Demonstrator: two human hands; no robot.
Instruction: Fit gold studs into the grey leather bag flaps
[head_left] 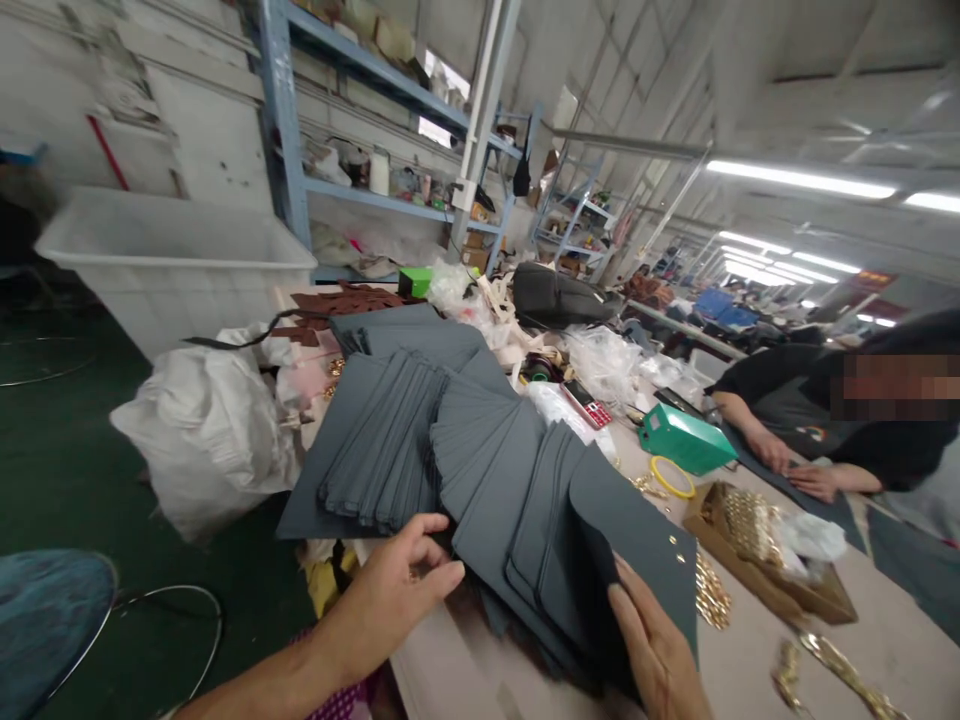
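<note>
Many dark blue-grey flat pieces lie fanned out and overlapping on the table, with another pile of them to the left. My left hand is beside the near edge of the fanned pieces, its fingers apart and curved, with nothing between them. Over at the right, my right hand holds the curled edge of a dark piece, its thumb side hidden behind the material. Two small gold rings show on the flat piece beside that hand.
An open cardboard box of gold chains stands at the right, near a green box and a yellow tape ring. Another person's hands rest on dark material across the table. A white sack and grey bin are left.
</note>
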